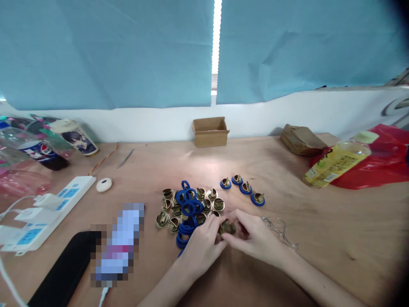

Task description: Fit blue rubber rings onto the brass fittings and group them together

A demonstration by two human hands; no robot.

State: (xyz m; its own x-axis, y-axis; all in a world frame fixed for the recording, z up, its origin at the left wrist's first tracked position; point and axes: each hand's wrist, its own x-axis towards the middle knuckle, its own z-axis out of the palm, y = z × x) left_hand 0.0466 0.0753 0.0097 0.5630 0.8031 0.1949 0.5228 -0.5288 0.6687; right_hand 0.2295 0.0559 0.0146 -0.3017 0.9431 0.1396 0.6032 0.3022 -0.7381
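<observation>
Between my two hands, close to the table's front, is a round brass-coloured metal fitting (228,229). The closed fingers of my left hand (206,236) pinch its left side, while my right hand (252,232) grips it from the right. My fingers hide part of its edge. Beyond my left hand lies a pile of similar brass fittings (174,224) with upright metal tabs. Several blue rings (188,208) lie heaped over them. Past my right hand, several fittings with blue rings around their bases (246,187) stand apart. Thin silver wire rings (281,232) lie beside my right wrist.
A small open cardboard box (211,138) stands at the back wall. On the left are a power strip (68,204), a pixelated phone (121,243), a black case (65,268), tweezers (125,158) and bottles (43,151). A yellow-labelled bottle (338,162) leans over a red bag (383,160) at right.
</observation>
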